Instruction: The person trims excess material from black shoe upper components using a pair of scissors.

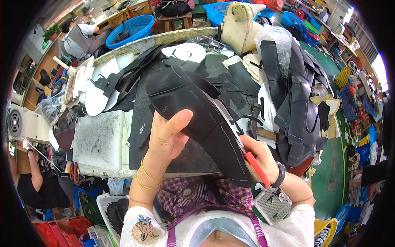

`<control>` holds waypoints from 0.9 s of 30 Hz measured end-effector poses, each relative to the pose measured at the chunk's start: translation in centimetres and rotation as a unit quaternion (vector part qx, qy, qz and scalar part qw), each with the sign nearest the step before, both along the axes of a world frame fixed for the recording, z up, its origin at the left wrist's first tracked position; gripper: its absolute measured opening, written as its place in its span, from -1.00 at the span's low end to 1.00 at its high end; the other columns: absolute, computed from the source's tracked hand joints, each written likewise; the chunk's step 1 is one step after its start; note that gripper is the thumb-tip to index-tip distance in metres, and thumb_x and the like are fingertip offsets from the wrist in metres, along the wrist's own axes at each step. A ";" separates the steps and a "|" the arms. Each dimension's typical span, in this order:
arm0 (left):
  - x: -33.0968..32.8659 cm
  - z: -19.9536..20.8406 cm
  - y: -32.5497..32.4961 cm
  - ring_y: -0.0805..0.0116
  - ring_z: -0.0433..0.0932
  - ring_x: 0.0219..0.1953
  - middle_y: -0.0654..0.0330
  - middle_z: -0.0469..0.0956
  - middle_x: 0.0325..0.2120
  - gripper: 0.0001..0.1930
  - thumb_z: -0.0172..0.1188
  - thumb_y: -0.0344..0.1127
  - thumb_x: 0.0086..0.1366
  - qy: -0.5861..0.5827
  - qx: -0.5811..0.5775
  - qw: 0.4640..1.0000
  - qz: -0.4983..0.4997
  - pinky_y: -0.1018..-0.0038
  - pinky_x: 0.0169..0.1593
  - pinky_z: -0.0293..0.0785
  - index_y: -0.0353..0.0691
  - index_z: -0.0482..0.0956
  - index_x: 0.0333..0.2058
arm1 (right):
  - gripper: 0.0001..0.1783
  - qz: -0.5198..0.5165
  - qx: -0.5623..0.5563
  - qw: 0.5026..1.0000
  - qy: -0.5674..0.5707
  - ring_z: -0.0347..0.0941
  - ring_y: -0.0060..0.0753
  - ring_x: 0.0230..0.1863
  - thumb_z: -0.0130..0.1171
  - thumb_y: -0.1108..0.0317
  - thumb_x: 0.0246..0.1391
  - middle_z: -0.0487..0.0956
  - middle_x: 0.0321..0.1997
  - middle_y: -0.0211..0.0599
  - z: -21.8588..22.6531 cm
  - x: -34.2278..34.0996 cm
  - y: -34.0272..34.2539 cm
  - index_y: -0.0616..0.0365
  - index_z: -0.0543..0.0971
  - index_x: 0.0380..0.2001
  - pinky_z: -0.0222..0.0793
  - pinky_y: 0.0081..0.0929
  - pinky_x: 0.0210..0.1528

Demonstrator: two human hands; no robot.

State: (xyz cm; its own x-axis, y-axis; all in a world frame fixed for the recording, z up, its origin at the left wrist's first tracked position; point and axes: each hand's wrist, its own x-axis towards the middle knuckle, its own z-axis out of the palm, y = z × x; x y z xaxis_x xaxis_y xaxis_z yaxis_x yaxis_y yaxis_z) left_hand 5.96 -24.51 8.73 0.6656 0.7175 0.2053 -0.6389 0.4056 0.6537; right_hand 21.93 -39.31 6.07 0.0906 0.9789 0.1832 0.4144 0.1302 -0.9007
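Note:
My left hand grips a long black shoe upper piece with the thumb on top and the fingers hidden behind it. Thin light lines are marked across its surface. At its right edge, my right hand is closed around scissors with a red handle. The piece mostly hides their blades, so I cannot tell how far they are apart. A pale strip runs along the piece's right edge. Beneath is a dark work mat. A hammer lies just beyond my right hand.
Black cut pieces are heaped at the right, near a clear plastic bag. White pattern pieces lie farther back. A pale block stands at left, with red-handled scissors below it. Other people sit at the left.

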 end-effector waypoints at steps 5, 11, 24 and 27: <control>0.2 -0.1 0.0 0.34 0.51 -0.17 0.14 0.49 -0.22 -0.65 0.12 -0.56 0.10 0.002 0.011 1.000 -0.009 0.41 -0.08 0.47 -0.30 0.37 -0.09 | -0.63 0.002 -0.031 0.999 -0.022 0.36 -0.42 -0.76 0.04 0.49 -0.15 0.40 -0.75 -0.36 0.0 0.2 -0.5 0.22 0.40 -0.16 0.26 -0.53 -0.61; 0.1 0.3 -0.2 0.33 0.52 -0.19 0.13 0.49 -0.21 -0.64 0.10 -0.57 0.10 -0.001 0.005 1.000 0.011 0.42 -0.10 0.48 -0.31 0.36 -0.08 | -0.57 0.018 0.021 1.000 0.008 0.39 -0.30 -0.58 0.00 0.50 -0.22 0.44 -0.58 -0.21 0.6 -0.3 0.2 0.26 0.35 -0.14 0.30 -0.47 -0.44; 0.3 0.2 -0.3 0.35 0.52 -0.19 0.13 0.50 -0.22 -0.63 0.12 -0.56 0.10 0.000 0.030 0.999 0.018 0.44 -0.11 0.49 -0.31 0.37 -0.08 | -0.66 -0.007 -0.015 1.000 -0.017 0.29 -0.40 -0.80 0.01 0.49 -0.19 0.36 -0.77 -0.31 1.3 -0.1 -0.8 0.23 0.42 -0.21 0.20 -0.52 -0.65; 0.4 0.4 -0.6 0.35 0.52 -0.18 0.13 0.50 -0.21 -0.63 0.14 -0.54 0.09 0.003 0.026 1.000 0.005 0.43 -0.09 0.47 -0.31 0.37 -0.08 | -0.68 0.000 0.001 1.000 -0.028 0.29 -0.40 -0.80 0.02 0.50 -0.18 0.35 -0.78 -0.30 1.1 0.4 -0.8 0.22 0.43 -0.23 0.20 -0.51 -0.66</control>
